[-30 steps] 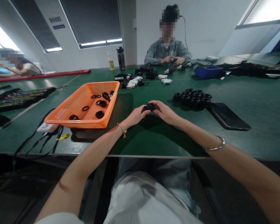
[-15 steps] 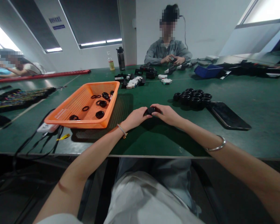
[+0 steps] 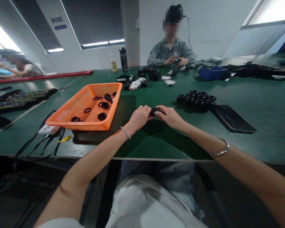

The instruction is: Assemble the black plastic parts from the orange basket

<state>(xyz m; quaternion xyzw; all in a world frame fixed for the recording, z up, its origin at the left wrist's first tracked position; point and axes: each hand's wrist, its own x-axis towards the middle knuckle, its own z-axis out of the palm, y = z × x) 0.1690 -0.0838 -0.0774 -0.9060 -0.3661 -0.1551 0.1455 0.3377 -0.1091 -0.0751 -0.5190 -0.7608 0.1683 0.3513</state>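
Note:
A small black part is held between both hands, just above the green table. My left hand is closed on its left side, with the fingers curled over it. From the right, my right hand pinches the same part between thumb and fingers. The fingers cover much of the part, so its full shape is hidden. On the left stands an orange basket with several black rings and nut-like pieces in it. A cluster of black round parts sits right of my right hand.
A black phone lies at the right, beside the cluster. Black and white pieces, a bottle and a dark flask are farther back. Cables hang over the left front edge. Two other people sit beyond.
My left hand has rolled around the black part, its knuckles now turned higher and its bracelet shifted. My right hand stays almost in the same place on the part.

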